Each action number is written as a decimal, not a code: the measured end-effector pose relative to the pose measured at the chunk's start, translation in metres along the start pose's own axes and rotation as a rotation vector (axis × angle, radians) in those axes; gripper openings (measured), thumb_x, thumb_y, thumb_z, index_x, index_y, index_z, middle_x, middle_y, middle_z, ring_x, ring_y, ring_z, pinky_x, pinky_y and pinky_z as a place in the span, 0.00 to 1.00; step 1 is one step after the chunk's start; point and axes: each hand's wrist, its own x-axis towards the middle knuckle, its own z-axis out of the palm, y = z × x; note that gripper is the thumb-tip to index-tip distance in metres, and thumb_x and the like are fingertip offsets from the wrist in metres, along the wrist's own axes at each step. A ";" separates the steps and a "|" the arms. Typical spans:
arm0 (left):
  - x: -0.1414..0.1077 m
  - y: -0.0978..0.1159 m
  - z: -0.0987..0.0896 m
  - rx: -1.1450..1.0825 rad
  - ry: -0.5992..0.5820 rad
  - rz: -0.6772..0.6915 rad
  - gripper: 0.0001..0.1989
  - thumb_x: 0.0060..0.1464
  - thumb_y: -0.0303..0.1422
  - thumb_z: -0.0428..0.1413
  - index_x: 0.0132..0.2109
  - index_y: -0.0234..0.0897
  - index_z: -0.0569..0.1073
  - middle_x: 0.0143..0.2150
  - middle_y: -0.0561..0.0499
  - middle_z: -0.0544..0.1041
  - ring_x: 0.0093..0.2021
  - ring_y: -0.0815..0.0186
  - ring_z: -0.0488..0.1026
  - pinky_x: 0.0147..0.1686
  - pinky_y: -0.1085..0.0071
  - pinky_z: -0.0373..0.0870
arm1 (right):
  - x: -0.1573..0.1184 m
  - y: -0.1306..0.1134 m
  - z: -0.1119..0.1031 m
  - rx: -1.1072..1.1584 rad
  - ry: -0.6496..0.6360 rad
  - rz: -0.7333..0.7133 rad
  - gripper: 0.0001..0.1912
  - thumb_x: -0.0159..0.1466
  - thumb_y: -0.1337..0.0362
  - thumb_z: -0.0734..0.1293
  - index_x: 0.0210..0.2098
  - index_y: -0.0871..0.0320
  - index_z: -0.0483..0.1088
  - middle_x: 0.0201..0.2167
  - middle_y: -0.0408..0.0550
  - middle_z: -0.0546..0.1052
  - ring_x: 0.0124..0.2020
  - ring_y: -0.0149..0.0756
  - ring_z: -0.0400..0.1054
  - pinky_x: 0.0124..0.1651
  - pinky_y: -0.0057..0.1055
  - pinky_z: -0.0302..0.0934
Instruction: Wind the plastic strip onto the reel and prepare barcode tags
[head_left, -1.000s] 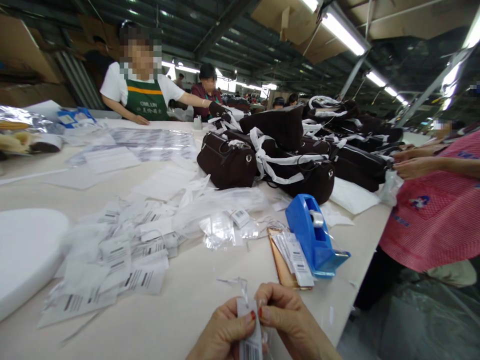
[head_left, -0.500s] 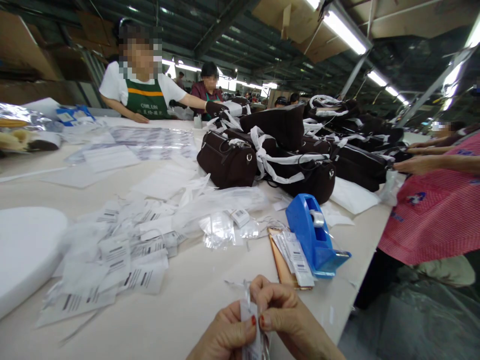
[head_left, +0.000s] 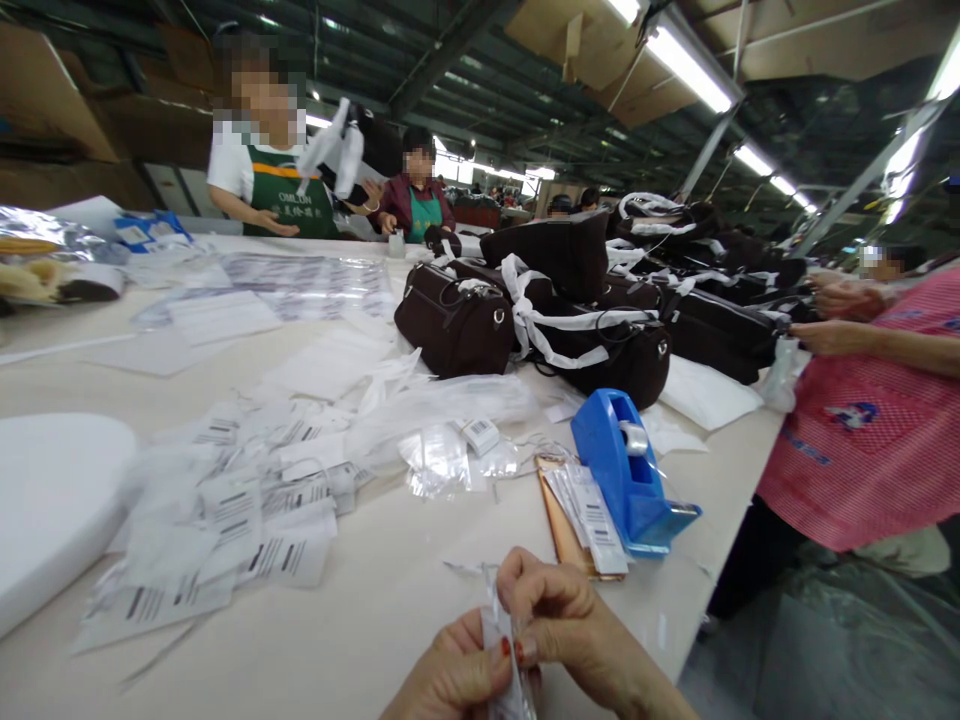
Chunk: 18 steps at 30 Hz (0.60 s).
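Observation:
At the bottom centre, my left hand (head_left: 459,668) is closed on a narrow white tag in a clear plastic sleeve (head_left: 497,630), thumb on its front. My right hand (head_left: 566,630) pinches the right edge of the same sleeve, its fingers curled near the top. A thin pale string sticks out above. Just beyond my hands lie a stack of barcode tags (head_left: 596,515) on a gold-brown strip (head_left: 564,530) and a blue tape dispenser (head_left: 622,470). Left of them, many bagged barcode tags (head_left: 232,510) are spread over the white table (head_left: 405,600).
Dark brown bags (head_left: 457,318) with white-wrapped straps are piled mid-table. A round white pad (head_left: 60,510) lies at the left edge. Across the table, a person in a green apron (head_left: 289,195) handles a bag; another person in pink check (head_left: 870,420) stands at the right.
My hands stay together on the sleeved tag, with only slight finger movement. Across the table, the person in the green apron has lifted a dark bag off the pile and leftward.

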 end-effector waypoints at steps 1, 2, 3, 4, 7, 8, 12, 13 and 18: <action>-0.001 0.001 0.000 0.021 0.015 -0.007 0.15 0.28 0.31 0.70 0.28 0.28 0.77 0.20 0.50 0.73 0.19 0.76 0.68 0.20 0.83 0.58 | 0.000 -0.002 0.000 -0.010 -0.015 0.021 0.04 0.46 0.67 0.74 0.22 0.55 0.76 0.27 0.39 0.66 0.25 0.26 0.61 0.27 0.24 0.55; -0.002 0.002 0.001 0.048 0.031 -0.022 0.15 0.29 0.31 0.69 0.28 0.29 0.77 0.21 0.49 0.74 0.20 0.74 0.69 0.21 0.82 0.59 | 0.000 -0.004 0.000 -0.026 -0.027 0.037 0.04 0.47 0.67 0.74 0.23 0.54 0.76 0.28 0.39 0.66 0.24 0.25 0.61 0.25 0.23 0.55; -0.003 0.003 0.003 0.076 0.041 -0.036 0.15 0.30 0.31 0.69 0.29 0.29 0.77 0.22 0.48 0.76 0.21 0.73 0.71 0.23 0.81 0.61 | 0.001 -0.007 0.000 -0.050 -0.037 0.046 0.04 0.47 0.68 0.74 0.23 0.54 0.76 0.28 0.39 0.66 0.23 0.25 0.61 0.24 0.23 0.54; -0.005 0.005 0.004 0.103 0.039 -0.047 0.14 0.31 0.31 0.69 0.30 0.30 0.78 0.23 0.48 0.77 0.22 0.72 0.72 0.24 0.80 0.63 | 0.001 -0.009 0.001 -0.081 -0.044 0.045 0.04 0.46 0.68 0.74 0.23 0.54 0.77 0.28 0.39 0.66 0.24 0.25 0.61 0.25 0.23 0.54; -0.008 0.009 0.010 0.140 -0.011 -0.065 0.14 0.33 0.32 0.68 0.31 0.32 0.78 0.24 0.47 0.79 0.24 0.67 0.75 0.27 0.77 0.67 | 0.001 -0.016 0.001 -0.192 -0.055 0.018 0.05 0.45 0.69 0.75 0.22 0.54 0.77 0.26 0.39 0.67 0.29 0.27 0.62 0.33 0.25 0.55; -0.008 0.009 0.011 0.149 -0.021 -0.062 0.13 0.33 0.32 0.68 0.30 0.32 0.78 0.24 0.46 0.79 0.25 0.66 0.76 0.27 0.76 0.67 | 0.001 -0.018 0.000 -0.215 -0.067 0.018 0.05 0.45 0.68 0.75 0.23 0.54 0.77 0.26 0.39 0.68 0.30 0.28 0.62 0.34 0.25 0.55; -0.007 0.007 0.009 0.177 0.002 -0.040 0.14 0.30 0.33 0.69 0.24 0.29 0.76 0.20 0.47 0.78 0.20 0.70 0.73 0.21 0.80 0.64 | 0.003 -0.019 -0.004 -0.255 -0.105 0.031 0.05 0.45 0.68 0.75 0.23 0.55 0.77 0.27 0.40 0.68 0.31 0.29 0.63 0.37 0.28 0.55; -0.006 0.007 0.008 0.182 0.013 -0.030 0.15 0.28 0.34 0.69 0.24 0.29 0.76 0.19 0.48 0.77 0.19 0.71 0.72 0.20 0.80 0.63 | 0.004 -0.018 -0.006 -0.253 -0.112 0.034 0.05 0.45 0.68 0.75 0.23 0.55 0.77 0.27 0.40 0.68 0.30 0.29 0.63 0.37 0.28 0.55; -0.005 0.006 0.007 0.201 0.063 0.018 0.16 0.27 0.35 0.69 0.24 0.30 0.75 0.17 0.50 0.75 0.17 0.72 0.70 0.18 0.80 0.60 | 0.010 -0.015 -0.011 -0.247 -0.093 0.008 0.06 0.43 0.68 0.76 0.21 0.56 0.76 0.25 0.40 0.69 0.29 0.29 0.63 0.36 0.27 0.56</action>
